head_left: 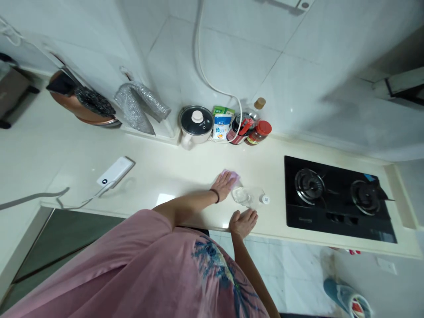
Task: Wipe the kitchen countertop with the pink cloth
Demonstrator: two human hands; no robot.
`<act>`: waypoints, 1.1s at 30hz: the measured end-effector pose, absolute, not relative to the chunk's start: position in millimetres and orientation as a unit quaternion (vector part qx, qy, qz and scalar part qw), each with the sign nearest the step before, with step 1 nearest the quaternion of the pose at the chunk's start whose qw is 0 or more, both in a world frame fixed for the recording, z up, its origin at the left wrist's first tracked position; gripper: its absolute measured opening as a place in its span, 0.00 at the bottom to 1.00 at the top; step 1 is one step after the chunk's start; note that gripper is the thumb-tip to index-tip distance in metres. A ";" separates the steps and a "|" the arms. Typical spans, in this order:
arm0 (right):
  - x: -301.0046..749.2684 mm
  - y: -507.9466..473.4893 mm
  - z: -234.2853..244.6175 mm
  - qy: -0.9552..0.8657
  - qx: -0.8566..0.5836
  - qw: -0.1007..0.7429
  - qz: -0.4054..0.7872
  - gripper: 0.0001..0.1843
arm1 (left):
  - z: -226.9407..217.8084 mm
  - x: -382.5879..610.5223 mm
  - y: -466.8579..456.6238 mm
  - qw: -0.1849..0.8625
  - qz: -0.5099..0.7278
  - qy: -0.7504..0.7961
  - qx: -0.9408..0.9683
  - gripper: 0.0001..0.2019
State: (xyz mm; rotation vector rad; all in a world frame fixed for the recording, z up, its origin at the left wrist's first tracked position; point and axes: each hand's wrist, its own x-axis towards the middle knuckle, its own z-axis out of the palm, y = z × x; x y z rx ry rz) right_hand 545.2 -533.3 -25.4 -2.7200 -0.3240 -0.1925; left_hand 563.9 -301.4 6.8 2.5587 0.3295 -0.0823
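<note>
My left hand holds a light purple cloth down against the pale countertop. Its fingers reach over the cloth, which shows beyond the fingertips. Just to the right, a clear plastic bottle with a white cap lies on its side, the cap pointing right. Below the bottle, my right hand rests by the counter's front edge. Its fingers are stretched out and nothing shows in them; the bottle is close above the fingertips.
A black gas hob is set into the counter at right. Along the wall stand a lidded pot, seasoning bags and a red-lidded jar. A white power bank with a cable lies at left. A bin stands below right.
</note>
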 end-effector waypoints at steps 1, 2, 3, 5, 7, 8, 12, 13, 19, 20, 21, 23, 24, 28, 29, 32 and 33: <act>545.3 -532.6 -25.4 -0.113 -0.971 0.200 -0.069 0.45 | 3.9 538.6 -312.8 0.266 -0.036 0.108 0.957 0.36; 545.3 -531.8 -25.1 -0.108 -0.971 0.202 -0.069 0.45 | 1.4 513.1 -323.5 0.257 -0.038 0.091 0.961 0.36; 545.4 -531.0 -24.7 -0.104 -0.971 0.204 -0.069 0.46 | -0.6 488.5 -332.7 0.249 -0.040 0.067 0.965 0.36; 545.5 -529.5 -23.4 -0.098 -0.971 0.207 -0.068 0.46 | -2.3 446.8 -344.9 0.240 -0.047 0.006 0.969 0.35; 545.7 -528.4 -22.0 -0.095 -0.971 0.209 -0.067 0.46 | -1.0 421.7 -346.1 0.243 -0.057 -0.051 0.967 0.34; 545.7 -527.9 -21.4 -0.093 -0.971 0.209 -0.067 0.46 | 0.6 416.6 -341.8 0.246 -0.060 -0.068 0.965 0.34; 545.6 -526.5 -19.4 -0.087 -0.972 0.208 -0.066 0.46 | 9.5 437.3 -289.0 0.260 -0.060 0.006 0.964 0.36; 545.7 -526.2 -18.9 -0.086 -0.972 0.208 -0.065 0.46 | 12.0 447.7 -268.1 0.262 -0.058 0.058 0.962 0.37; 546.3 -525.3 -15.7 -0.079 -0.974 0.207 -0.058 0.44 | 22.0 498.7 -153.0 0.279 -0.020 0.285 0.917 0.42; 546.4 -525.5 -15.5 -0.080 -0.973 0.207 -0.058 0.44 | 21.6 505.4 -148.2 0.278 -0.019 0.292 0.915 0.43; 546.6 -525.7 -15.5 -0.082 -0.973 0.208 -0.058 0.44 | 20.3 511.9 -150.0 0.278 -0.020 0.293 0.915 0.44; 547.1 -526.5 -15.9 -0.083 -0.973 0.208 -0.060 0.43 | 15.3 522.8 -174.1 0.282 -0.030 0.290 0.914 0.43; 547.4 -526.8 -16.4 -0.084 -0.973 0.207 -0.061 0.42 | 11.8 525.8 -195.2 0.285 -0.040 0.278 0.917 0.41; 548.9 -527.8 -18.3 -0.086 -0.974 0.201 -0.067 0.40 | -3.4 505.6 -305.2 0.281 -0.074 0.143 0.946 0.38; 549.3 -528.0 -18.6 -0.089 -0.974 0.199 -0.070 0.40 | -6.3 492.2 -329.5 0.274 -0.070 0.106 0.953 0.39; 550.5 -528.9 -19.8 -0.094 -0.973 0.193 -0.078 0.40 | -10.1 442.6 -369.2 0.253 -0.056 0.012 0.966 0.38; 551.0 -529.5 -20.3 -0.096 -0.973 0.192 -0.080 0.39 | -9.8 426.2 -369.3 0.249 -0.054 -0.011 0.967 0.37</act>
